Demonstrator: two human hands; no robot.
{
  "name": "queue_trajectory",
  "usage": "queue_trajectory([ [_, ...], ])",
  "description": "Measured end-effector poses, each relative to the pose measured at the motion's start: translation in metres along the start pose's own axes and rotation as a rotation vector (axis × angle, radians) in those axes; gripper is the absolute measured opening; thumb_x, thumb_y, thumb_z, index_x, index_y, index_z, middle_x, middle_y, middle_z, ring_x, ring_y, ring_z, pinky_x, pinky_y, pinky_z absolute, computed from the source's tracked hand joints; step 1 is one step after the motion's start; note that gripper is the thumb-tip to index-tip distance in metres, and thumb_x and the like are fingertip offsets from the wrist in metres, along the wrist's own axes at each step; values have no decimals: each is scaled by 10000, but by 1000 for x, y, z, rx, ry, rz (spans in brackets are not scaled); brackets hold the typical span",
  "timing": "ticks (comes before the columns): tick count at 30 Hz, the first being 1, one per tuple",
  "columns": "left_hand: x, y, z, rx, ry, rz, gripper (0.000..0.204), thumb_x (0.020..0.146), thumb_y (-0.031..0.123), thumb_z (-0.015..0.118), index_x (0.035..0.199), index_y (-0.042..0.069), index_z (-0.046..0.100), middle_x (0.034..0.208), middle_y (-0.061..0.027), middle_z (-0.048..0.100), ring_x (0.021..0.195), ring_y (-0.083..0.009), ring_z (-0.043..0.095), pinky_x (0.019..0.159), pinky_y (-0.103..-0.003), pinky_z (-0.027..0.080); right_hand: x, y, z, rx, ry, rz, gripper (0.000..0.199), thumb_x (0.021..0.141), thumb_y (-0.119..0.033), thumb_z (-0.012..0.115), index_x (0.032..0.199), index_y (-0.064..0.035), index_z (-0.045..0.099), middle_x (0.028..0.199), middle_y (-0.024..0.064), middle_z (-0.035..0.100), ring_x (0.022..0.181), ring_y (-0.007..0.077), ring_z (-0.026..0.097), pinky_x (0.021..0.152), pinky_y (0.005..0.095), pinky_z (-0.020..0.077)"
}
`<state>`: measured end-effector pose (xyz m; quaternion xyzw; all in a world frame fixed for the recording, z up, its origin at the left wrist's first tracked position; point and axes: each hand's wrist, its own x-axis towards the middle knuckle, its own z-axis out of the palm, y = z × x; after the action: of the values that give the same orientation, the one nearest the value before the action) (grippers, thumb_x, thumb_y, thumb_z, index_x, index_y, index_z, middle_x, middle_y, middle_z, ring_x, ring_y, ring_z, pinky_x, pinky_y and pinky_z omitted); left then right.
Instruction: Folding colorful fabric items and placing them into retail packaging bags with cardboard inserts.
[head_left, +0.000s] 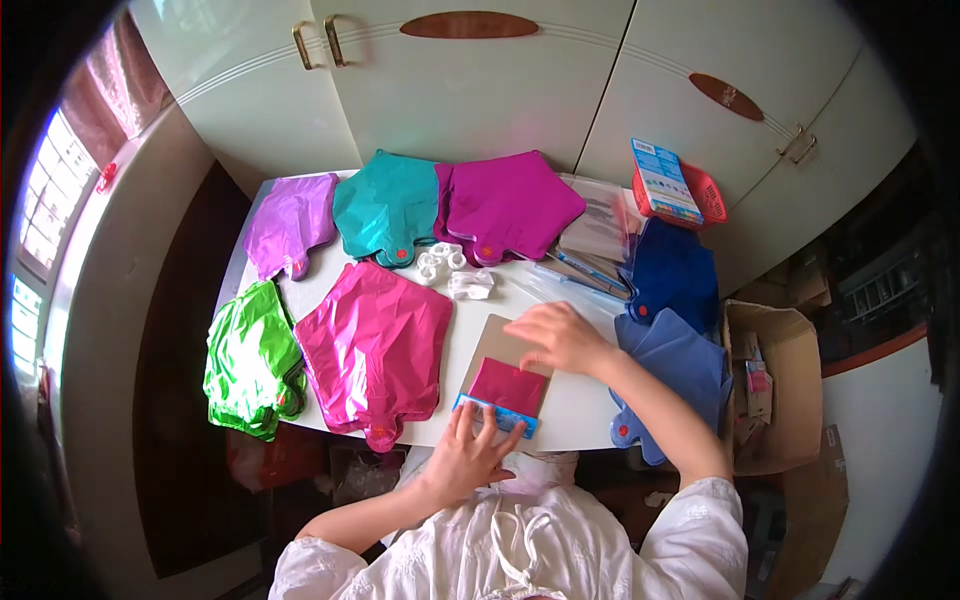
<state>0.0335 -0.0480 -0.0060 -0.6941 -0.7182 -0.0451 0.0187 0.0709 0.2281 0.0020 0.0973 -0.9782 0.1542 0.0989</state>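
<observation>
In front of me on the table lies a flat grey-brown card (pixel 494 341) with a blue strip (pixel 512 418) along its near end. A folded dark pink foil piece (pixel 508 384) rests on the card, against that strip. My left hand (pixel 468 458) has its fingers spread flat over the blue strip and presses on it. Over the card's far right part is my right hand (pixel 562 338), thumb and fingers apart, with nothing visible in it. Left of the card lies a flat stack of shiny pink star-shaped foil balloons (pixel 375 345).
Around the white table (pixel 470 318) lie green (pixel 250 350), lilac (pixel 290 222), teal (pixel 385 205), purple (pixel 515 205), navy (pixel 675 275) and light blue (pixel 675 375) foil balloons. White rolls (pixel 440 262) sit mid-table. A red basket (pixel 708 192) stands behind; a cardboard box (pixel 790 400) is at right.
</observation>
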Motion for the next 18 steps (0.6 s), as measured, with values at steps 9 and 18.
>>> queue_trajectory([
  [9, 13, 12, -1, 84, 69, 22, 502, 796, 224, 587, 1284, 149, 495, 1032, -183, 534, 851, -326, 546, 723, -387, 528, -2, 15, 14, -410, 227, 149, 37, 703, -95, 604, 730, -70, 598, 753, 49, 557, 803, 213, 580, 700, 349, 461],
  [18, 28, -1, -22, 115, -78, 137, 494, 760, 173, 567, 1247, 134, 494, 980, -182, 565, 689, -232, 592, 593, -315, 521, 22, 14, 6, -294, 259, 290, 50, 726, -97, 593, 692, -60, 595, 763, 86, 587, 764, 257, 610, 661, 386, 505],
])
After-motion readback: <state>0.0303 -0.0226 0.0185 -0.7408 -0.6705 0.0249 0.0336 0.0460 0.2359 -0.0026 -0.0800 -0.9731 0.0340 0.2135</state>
